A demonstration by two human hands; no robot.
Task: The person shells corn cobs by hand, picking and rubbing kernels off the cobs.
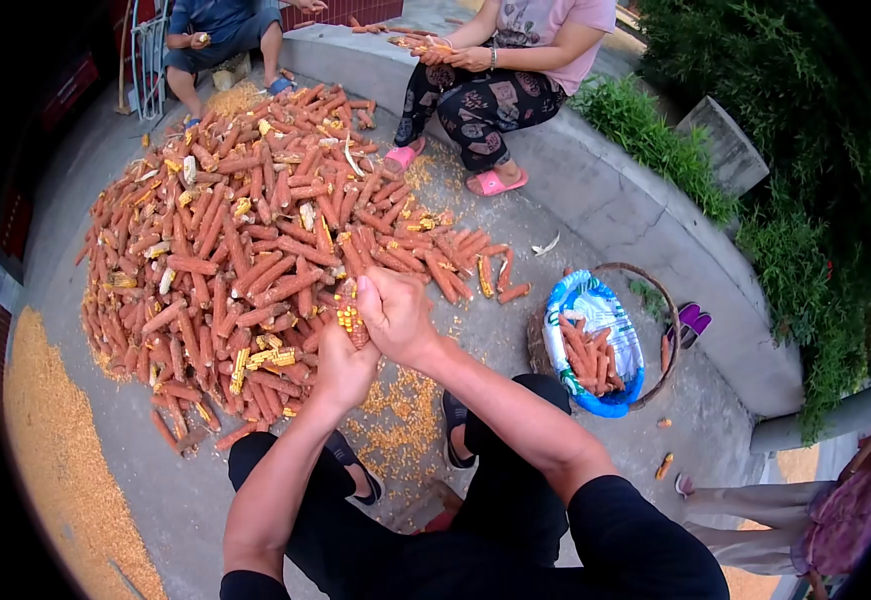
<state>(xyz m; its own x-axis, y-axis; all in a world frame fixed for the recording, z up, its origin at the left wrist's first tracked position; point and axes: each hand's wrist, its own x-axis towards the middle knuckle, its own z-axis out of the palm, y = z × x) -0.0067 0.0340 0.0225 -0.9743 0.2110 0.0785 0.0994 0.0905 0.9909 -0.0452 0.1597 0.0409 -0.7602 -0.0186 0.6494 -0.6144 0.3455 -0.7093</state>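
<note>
In front of my knees, I grip a corn cob that is mostly red-brown, with yellow kernels left along part of it. My left hand is closed around its lower end. Just above and to the right, my right hand is closed against it, thumb uppermost. The fingers' undersides are hidden. Behind my hands rises a large pile of corn cobs, mostly stripped red-brown, some bearing yellow kernels. Loose kernels lie scattered on the concrete between my shoes.
A lined basket with a hoop handle holds several cobs, right of my knee. Two people sit beyond the pile, one holding cobs. Another person stands at lower right. A low concrete wall curves behind; spread kernels lie left.
</note>
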